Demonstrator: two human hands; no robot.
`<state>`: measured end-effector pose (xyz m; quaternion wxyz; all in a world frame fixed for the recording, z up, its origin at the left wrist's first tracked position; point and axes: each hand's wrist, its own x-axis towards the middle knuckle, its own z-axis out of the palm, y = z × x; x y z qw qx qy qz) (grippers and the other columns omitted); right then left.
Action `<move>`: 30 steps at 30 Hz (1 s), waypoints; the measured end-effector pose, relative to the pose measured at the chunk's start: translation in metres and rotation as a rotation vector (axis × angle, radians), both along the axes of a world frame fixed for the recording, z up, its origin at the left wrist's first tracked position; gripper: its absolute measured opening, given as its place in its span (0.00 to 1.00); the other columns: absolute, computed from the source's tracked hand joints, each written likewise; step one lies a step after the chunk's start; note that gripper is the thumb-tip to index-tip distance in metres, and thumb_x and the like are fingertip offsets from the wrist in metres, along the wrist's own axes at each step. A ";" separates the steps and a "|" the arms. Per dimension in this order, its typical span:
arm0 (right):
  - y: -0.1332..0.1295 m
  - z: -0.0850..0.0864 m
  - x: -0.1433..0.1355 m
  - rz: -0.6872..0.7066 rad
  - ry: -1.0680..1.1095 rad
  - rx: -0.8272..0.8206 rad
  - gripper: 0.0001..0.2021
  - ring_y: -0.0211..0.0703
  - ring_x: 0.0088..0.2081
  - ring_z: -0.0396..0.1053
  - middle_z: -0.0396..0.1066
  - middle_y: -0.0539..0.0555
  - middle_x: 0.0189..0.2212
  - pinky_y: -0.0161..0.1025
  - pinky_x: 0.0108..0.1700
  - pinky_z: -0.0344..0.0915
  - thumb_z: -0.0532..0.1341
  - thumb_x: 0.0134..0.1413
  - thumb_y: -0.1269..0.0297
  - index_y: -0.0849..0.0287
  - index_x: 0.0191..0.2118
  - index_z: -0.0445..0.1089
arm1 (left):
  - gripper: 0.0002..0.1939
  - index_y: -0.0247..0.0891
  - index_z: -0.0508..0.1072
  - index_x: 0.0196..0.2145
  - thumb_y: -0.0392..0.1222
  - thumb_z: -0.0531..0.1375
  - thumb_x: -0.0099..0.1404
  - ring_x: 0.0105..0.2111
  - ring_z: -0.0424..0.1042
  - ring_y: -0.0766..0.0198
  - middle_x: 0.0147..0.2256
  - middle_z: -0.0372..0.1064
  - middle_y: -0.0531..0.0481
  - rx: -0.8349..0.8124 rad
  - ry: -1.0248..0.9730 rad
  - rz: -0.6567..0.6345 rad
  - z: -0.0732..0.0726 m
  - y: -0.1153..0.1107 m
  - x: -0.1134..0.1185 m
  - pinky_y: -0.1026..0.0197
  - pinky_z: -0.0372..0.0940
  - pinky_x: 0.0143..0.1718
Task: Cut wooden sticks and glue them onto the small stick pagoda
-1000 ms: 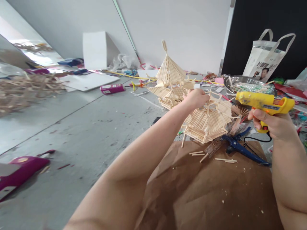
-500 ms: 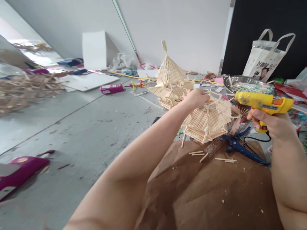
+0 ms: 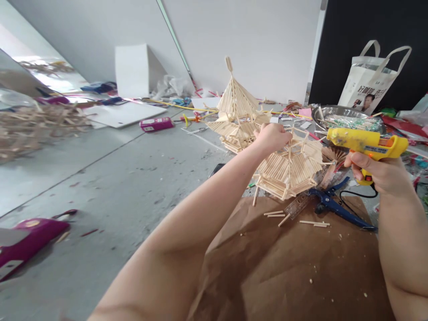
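My left hand (image 3: 272, 137) is closed at the top left of a model roof (image 3: 289, 167) built from thin wooden sticks; its fingertips pinch the stick frame there, though the exact stick is hidden. My right hand (image 3: 377, 171) grips a yellow hot glue gun (image 3: 354, 139), its finger by the trigger. The gun's nozzle points left, just right of the frame's upper sticks. Behind my left hand stands a pointed stick tower (image 3: 236, 102) with a taller roof.
Brown paper (image 3: 294, 272) lies in front of me with loose stick pieces (image 3: 314, 223). Blue-handled cutters (image 3: 334, 207) rest at its upper right. Behind are a metal bowl (image 3: 314, 117) and a white bag (image 3: 366, 84). Purple tools (image 3: 156, 124) lie on the grey floor (image 3: 127, 178).
The glue gun has shifted very slightly left. My left hand and the stick model look unmoved.
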<state>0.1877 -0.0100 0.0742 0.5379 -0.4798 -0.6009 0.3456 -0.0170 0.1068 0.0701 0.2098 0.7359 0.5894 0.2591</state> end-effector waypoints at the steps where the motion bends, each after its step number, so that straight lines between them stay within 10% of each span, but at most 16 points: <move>1: 0.000 0.000 0.000 0.004 0.002 0.001 0.11 0.29 0.14 0.56 0.65 0.48 0.21 0.31 0.13 0.51 0.65 0.41 0.56 0.57 0.27 0.66 | 0.09 0.37 0.65 0.16 0.39 0.53 0.51 0.53 0.56 0.49 0.33 0.71 0.43 0.022 0.015 0.015 0.000 0.000 0.000 0.43 0.45 0.53; 30: 0.001 -0.002 0.002 0.021 -0.015 -0.028 0.10 0.29 0.14 0.55 0.62 0.46 0.17 0.32 0.13 0.50 0.65 0.42 0.57 0.57 0.26 0.66 | 0.12 0.37 0.60 0.13 0.41 0.51 0.51 0.48 0.59 0.51 0.27 0.69 0.46 0.064 0.051 0.015 -0.001 0.001 0.001 0.40 0.43 0.51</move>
